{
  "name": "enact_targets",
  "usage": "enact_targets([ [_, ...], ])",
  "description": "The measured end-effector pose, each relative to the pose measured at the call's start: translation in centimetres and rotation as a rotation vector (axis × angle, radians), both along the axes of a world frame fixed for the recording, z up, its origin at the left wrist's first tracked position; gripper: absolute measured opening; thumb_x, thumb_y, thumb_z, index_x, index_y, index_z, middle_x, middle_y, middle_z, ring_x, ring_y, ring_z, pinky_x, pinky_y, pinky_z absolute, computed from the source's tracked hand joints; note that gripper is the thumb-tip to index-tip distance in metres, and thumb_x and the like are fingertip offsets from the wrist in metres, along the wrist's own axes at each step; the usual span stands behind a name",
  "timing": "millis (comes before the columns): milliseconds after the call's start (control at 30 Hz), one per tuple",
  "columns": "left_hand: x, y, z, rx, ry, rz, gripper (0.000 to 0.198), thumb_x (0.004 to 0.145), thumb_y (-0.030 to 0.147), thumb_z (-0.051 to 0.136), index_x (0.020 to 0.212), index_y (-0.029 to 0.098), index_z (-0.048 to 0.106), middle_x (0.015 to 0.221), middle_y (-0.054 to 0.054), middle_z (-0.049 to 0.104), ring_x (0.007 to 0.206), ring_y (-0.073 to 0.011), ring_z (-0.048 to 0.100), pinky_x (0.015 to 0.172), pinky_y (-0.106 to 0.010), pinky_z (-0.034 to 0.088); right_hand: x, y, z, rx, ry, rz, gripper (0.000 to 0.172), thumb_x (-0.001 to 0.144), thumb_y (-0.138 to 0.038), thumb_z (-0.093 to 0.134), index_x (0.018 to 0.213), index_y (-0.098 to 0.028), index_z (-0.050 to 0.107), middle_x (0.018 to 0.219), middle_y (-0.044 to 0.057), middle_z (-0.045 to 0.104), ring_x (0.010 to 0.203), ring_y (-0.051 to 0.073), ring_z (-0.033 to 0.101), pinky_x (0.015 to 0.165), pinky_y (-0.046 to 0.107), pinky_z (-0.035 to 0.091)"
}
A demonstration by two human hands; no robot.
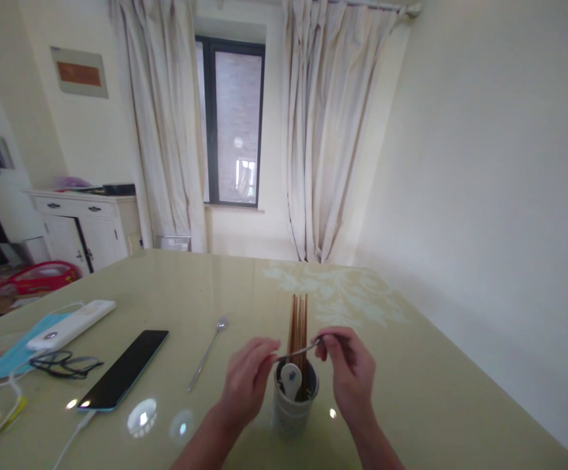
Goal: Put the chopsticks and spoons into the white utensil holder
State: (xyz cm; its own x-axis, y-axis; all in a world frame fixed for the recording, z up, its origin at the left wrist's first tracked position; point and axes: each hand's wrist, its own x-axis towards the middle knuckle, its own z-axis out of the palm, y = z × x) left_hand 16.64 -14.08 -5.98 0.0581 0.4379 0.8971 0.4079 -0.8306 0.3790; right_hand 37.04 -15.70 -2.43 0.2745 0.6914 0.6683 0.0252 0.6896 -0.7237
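Observation:
Both my hands are raised over a grey cup [291, 412] on the glossy table. Between them runs a thin metal utensil [299, 351], roughly level, its ends partly hidden by my fingers. My left hand [249, 377] pinches its left end, and my right hand [350, 365] pinches the right end. Several brown chopsticks [298, 323] stand upright in the cup, behind the metal utensil. A white ceramic spoon [291, 377] with a small blue mark also sits in the cup, at the front.
Left of my hands, a long-handled metal spoon [205, 356] lies on the table [411, 405]. Farther left are a black phone [125, 369] with a cable, glasses [63, 364], a white device [71, 324] and a blue mask [19, 349]. A wall stands at the right.

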Motion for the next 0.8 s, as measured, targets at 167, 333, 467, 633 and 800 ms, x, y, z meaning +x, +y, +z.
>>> enact_targets([
  [167,-4.2,3.8,-0.3,-0.522,0.058,0.467,0.027,0.105,0.03,0.047,0.115,0.017,0.068,0.101,-0.011,0.075,0.084,-0.0232,0.071,0.081,-0.035,0.057,2.7,1.8,0.7,0.023,0.287,-0.188,0.028,0.097,-0.047,0.076,0.094,-0.019,0.071,0.071,-0.001,0.062,0.058,0.011,0.054,0.052,0.021,0.043],
  [333,-7.4,5.4,-2.8,-0.802,0.565,0.884,0.029,0.098,0.027,0.055,0.119,0.011,0.067,0.119,-0.022,0.068,0.113,-0.0348,0.065,0.095,-0.044,0.052,2.8,1.5,0.9,-0.001,0.114,-0.201,0.033,0.1,-0.051,0.069,0.092,-0.02,0.071,0.068,-0.001,0.059,0.057,0.013,0.052,0.052,0.023,0.043],
  [467,-7.9,5.4,-3.6,-0.851,0.71,0.84,0.032,0.103,0.017,0.041,0.111,0.01,0.071,0.116,-0.022,0.07,0.115,-0.0334,0.065,0.098,-0.042,0.05,2.3,1.0,0.9,-0.008,-0.051,-0.17,0.035,0.102,-0.053,0.065,0.089,-0.02,0.072,0.069,0.0,0.061,0.057,0.014,0.054,0.051,0.023,0.045],
  [633,-7.6,5.5,-3.1,-0.881,0.654,0.829,0.035,0.103,0.014,0.035,0.104,0.015,0.07,0.109,-0.018,0.073,0.105,-0.0293,0.071,0.088,-0.037,0.05,2.4,1.3,0.4,-0.017,-0.161,-0.116,0.038,0.105,-0.051,0.059,0.084,-0.021,0.07,0.07,0.0,0.063,0.058,0.015,0.056,0.052,0.023,0.045],
  [800,-5.8,5.4,-1.1,-0.815,0.012,0.457,0.028,0.105,0.037,0.042,0.101,0.019,0.063,0.083,-0.005,0.07,0.074,-0.0216,0.066,0.069,-0.031,0.046,1.8,1.3,0.2,-0.04,-0.403,0.006,0.041,0.109,-0.045,0.054,0.08,-0.021,0.07,0.071,0.001,0.064,0.066,0.017,0.06,0.062,0.027,0.048],
])
